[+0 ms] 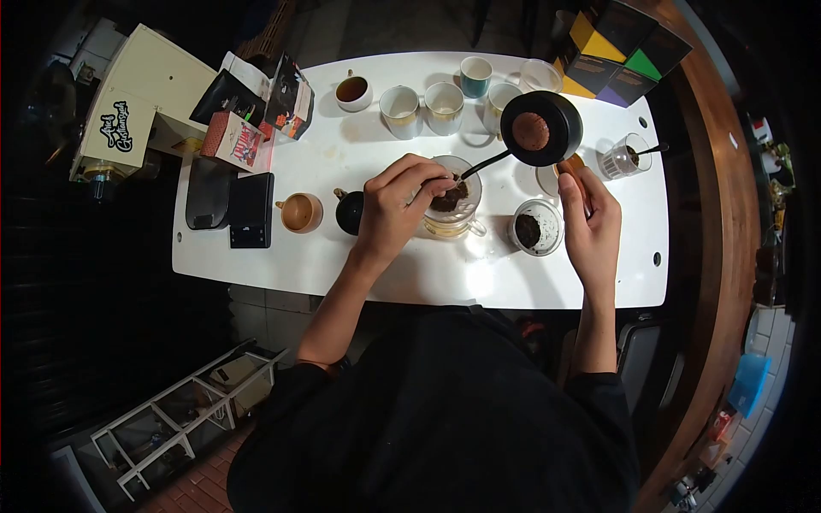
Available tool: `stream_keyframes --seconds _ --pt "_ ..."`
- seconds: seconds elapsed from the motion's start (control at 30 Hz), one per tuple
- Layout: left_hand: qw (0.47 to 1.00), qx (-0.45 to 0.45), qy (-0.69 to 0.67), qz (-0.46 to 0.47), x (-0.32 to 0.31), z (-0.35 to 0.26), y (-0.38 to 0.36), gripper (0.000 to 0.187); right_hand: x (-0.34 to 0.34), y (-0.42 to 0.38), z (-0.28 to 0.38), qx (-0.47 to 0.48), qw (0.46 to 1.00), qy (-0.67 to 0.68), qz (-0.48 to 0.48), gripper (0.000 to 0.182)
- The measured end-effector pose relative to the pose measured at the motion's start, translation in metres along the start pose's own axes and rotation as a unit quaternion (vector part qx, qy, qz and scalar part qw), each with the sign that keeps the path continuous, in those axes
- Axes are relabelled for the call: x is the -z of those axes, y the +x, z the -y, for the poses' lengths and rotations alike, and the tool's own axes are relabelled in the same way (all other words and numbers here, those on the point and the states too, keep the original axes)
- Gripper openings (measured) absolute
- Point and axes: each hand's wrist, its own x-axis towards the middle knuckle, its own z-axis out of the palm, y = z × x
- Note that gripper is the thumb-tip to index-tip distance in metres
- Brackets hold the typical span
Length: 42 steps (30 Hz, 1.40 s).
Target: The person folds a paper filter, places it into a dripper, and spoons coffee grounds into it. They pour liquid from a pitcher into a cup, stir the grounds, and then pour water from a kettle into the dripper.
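Note:
My right hand (592, 224) is closed around the wooden handle (575, 181) of a black gooseneck kettle (556, 124). The kettle's thin spout reaches left over a clear dripper (467, 168) with dark coffee grounds (448, 200) inside. Below the dripper sits a glass server (451, 229). My left hand (398, 205) is at the dripper's left side, fingers pinched together near the spout tip; whatever they hold is too small to tell. To the right stands a clear cup (539, 227) with dark grounds in it. A black cup (349, 212) is partly hidden behind my left hand.
White mugs (400, 111) and a teal cup (475, 77) line the table's back. A tan cup (301, 213), black scale (251, 210) and coffee bags (289, 98) are at left. A glass with a spoon (627, 157) and dark boxes (620, 56) stand right.

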Motion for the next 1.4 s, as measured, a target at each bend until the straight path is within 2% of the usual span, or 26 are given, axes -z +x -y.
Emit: stream_keyframes --seconds 0.2,0.53,0.7,0.8,0.9,1.4 --pt "0.998 -0.028 0.055 -0.011 0.001 -0.001 -0.001 0.013 -0.001 0.0 -0.001 0.005 1.0 0.0 -0.017 0.033" --pt "0.999 -0.026 0.041 -0.023 0.0 0.001 -0.001 0.014 0.0 0.0 0.001 -0.005 1.0 -0.014 -0.014 0.032" --pt "1.0 0.023 -0.005 0.0 0.002 -0.001 -0.004 0.014 -0.007 0.001 -0.003 0.014 0.999 0.013 -0.027 0.03" --pt "0.999 0.002 0.02 -0.025 0.0 0.003 -0.004 0.014 -0.005 0.002 -0.004 -0.011 1.0 -0.02 0.001 0.03" --pt "0.998 -0.02 0.051 -0.03 0.003 0.005 -0.005 0.014 -0.007 0.003 -0.001 0.002 1.0 -0.006 -0.002 0.03" --pt "0.999 -0.015 0.033 0.003 0.005 -0.001 -0.008 0.015 -0.007 0.002 -0.002 0.005 1.0 0.0 -0.006 0.03"
